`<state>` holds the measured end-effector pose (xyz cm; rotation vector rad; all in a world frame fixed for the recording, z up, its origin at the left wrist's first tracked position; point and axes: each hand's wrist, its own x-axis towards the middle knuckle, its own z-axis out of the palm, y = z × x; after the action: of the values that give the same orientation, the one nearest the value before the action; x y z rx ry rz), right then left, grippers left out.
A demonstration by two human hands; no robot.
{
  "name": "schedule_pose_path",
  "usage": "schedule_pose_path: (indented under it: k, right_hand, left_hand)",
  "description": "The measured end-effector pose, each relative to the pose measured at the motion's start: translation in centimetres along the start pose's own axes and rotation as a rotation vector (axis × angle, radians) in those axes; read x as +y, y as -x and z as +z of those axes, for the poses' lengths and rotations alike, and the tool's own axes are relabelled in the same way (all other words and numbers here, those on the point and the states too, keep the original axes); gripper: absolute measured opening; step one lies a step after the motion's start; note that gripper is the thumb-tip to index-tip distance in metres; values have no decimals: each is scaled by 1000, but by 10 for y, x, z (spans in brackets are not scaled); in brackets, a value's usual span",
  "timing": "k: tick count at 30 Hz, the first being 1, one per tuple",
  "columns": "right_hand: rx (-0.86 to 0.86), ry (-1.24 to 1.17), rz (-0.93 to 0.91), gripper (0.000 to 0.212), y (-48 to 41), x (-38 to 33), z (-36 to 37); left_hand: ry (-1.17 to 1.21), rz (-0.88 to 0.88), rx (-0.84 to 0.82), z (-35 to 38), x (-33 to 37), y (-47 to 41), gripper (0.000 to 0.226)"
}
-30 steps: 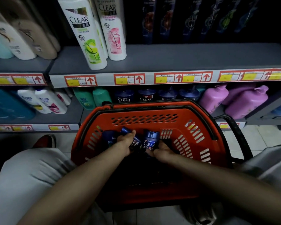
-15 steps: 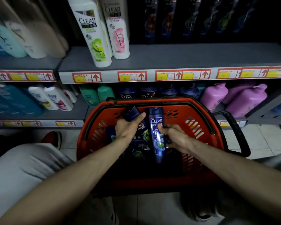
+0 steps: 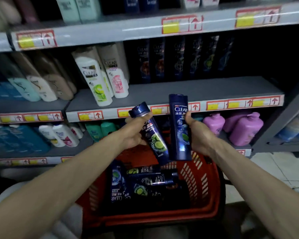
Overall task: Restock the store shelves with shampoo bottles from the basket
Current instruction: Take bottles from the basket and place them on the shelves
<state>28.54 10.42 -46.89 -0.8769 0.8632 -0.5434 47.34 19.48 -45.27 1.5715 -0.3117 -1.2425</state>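
Closest in, a red slotted plastic basket (image 3: 202,180) sits low between the two forearms, with several dark blue shampoo bottles (image 3: 145,183) lying flat inside it. Just above its far rim, the left hand (image 3: 134,135) curls round a dark blue flip-cap bottle with a lime label (image 3: 155,142), thumb across the front and cap tipped up and leftward. Right beside it, the right hand (image 3: 199,135) grips a second dark blue CLEAR bottle (image 3: 179,128) upright, thumb on the label's edge. The two held bottles overlap at their lower ends. Behind their caps runs the grey metal shelf (image 3: 205,88), carrying tall white bottles (image 3: 93,80) at its left and a row of dark bottles (image 3: 162,61) at the back. Purple pump bottles (image 3: 243,128) stand on the lower shelf, right.
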Motion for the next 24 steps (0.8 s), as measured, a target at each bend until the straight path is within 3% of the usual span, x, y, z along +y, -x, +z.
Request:
schedule_pose_path:
  k: [3, 8, 11, 14, 17, 24]
  right_hand:
    - [8, -70, 15, 58, 3, -26, -16]
    - [-125, -123, -45, 19, 18, -64, -47]
    - [-94, -136, -184, 33, 19, -74, -62]
    - [20, -136, -259, 22, 18, -78, -70]
    - [161, -187, -232, 29, 12, -86, -81]
    - [250, -147, -220, 34, -12, -128, -124]
  left_hand:
    - [-19, 40, -113, 19, 22, 6, 17]
    - [-46, 188, -163, 59, 50, 1, 25]
    - [-30, 247, -151, 86, 58, -6, 33]
    - [-40, 292, -142, 114, 65, -15, 18]
    - [-88, 297, -122, 141, 71, -24, 10]
    - [-175, 325, -123, 186, 90, -52, 13]
